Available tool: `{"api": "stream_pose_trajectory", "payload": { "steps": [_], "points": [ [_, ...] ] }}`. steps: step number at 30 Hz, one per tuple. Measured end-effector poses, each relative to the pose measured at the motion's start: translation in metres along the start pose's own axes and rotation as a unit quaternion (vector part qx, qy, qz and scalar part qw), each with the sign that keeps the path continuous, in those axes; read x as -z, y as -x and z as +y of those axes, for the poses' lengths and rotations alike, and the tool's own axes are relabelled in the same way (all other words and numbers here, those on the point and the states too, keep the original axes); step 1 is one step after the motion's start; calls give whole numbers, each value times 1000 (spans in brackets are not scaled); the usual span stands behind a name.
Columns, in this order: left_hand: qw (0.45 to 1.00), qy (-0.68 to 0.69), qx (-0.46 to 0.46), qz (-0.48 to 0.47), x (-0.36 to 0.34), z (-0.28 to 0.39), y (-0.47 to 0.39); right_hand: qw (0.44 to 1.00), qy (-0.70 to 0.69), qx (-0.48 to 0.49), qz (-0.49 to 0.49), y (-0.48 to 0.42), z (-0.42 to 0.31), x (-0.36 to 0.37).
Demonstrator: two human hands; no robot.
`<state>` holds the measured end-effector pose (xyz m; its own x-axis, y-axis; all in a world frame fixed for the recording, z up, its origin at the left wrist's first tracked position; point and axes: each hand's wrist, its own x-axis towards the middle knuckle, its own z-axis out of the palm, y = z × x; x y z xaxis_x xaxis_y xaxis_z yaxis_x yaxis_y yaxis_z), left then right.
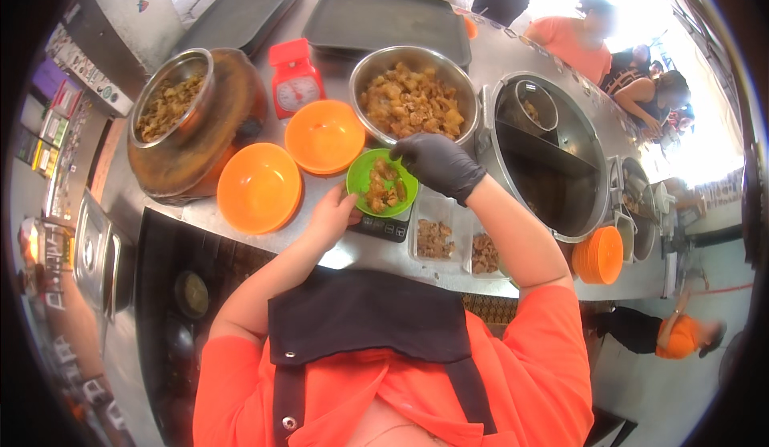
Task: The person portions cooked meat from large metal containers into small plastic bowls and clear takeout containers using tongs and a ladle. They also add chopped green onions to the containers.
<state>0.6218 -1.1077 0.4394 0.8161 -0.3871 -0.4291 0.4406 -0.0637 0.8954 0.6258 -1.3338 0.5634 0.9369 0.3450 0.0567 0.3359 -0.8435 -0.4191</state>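
Observation:
A small green bowl (401, 202) holding pieces of cooked meat (383, 185) rests on a black digital scale (393, 229). My bare left hand (337, 214) touches the bowl's left side. Over the bowl's upper right rim is my right hand (437, 163) in a dark glove, its fingers bent downward; whether they pinch any food cannot be seen. Just beyond stands a large steel bowl (473, 107) full of the same meat. Two clear plastic containers (458, 226) with chopped meat sit right of the scale. Orange bowls (259, 187) stand to the left.
A red dial scale (295, 80), grey trays (387, 19) and a round wooden block (231, 95) bearing another steel bowl (207, 80) lie beyond. To the right are a large divided pot (553, 157) and stacked orange bowls (608, 256). Several people are across the counter; another person (679, 334) stands far right.

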Motion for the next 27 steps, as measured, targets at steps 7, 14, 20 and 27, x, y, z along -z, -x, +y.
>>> {"api": "stream_pose_trajectory", "payload": {
  "steps": [7, 14, 20, 27],
  "points": [
    [975, -216, -38, -31, 15, 46, 30, 995, -21, -64, 80, 15, 14, 13],
    [959, -266, -101, -6, 96, 184, 8, 987, -59, -111, 100, 13, 22, 23],
    [949, -153, -210, 180, 144, 240, -80, 989, -77, -117, 57, -14, 8, 6],
    [959, -150, -174, 165, 155, 237, -137, 988, -62, -128, 65, -15, 19, 9]
  ]
}}
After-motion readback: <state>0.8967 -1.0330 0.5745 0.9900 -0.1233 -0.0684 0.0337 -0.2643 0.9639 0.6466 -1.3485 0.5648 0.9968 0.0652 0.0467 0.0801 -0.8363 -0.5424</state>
